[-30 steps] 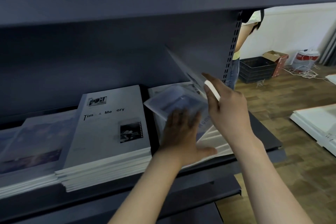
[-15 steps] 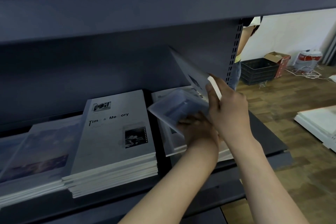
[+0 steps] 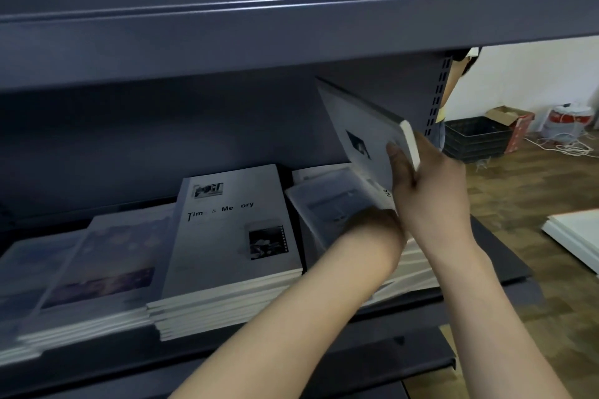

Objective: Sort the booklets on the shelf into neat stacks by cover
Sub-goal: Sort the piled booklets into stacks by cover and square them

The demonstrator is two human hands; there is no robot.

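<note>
A dark shelf (image 3: 505, 272) holds several stacks of booklets. My right hand (image 3: 431, 185) grips a bundle of white "Time & Memory" booklets (image 3: 363, 126), tilted up on edge above the right-hand stack (image 3: 418, 269). My left hand (image 3: 372, 223) reaches under that bundle and takes hold of a pale blue-cover booklet (image 3: 327, 204) lying askew on the right stack; its fingers are hidden. A neat "Time & Memory" stack (image 3: 227, 236) lies in the middle. Stacks with blue-purple picture covers (image 3: 107, 262) sit at the left.
An upper shelf (image 3: 291, 32) hangs low over the booklets. Right of the shelving, on the wooden floor, are a black crate (image 3: 476, 138), a cardboard box (image 3: 512, 123), white cord (image 3: 570, 147) and white panels (image 3: 577, 236). Another person (image 3: 453, 81) stands behind the upright.
My left hand went from lying flat on the blue-cover booklet to curling in under the raised bundle at it. My right hand lifted the white bundle a little higher. The camera view tilted up.
</note>
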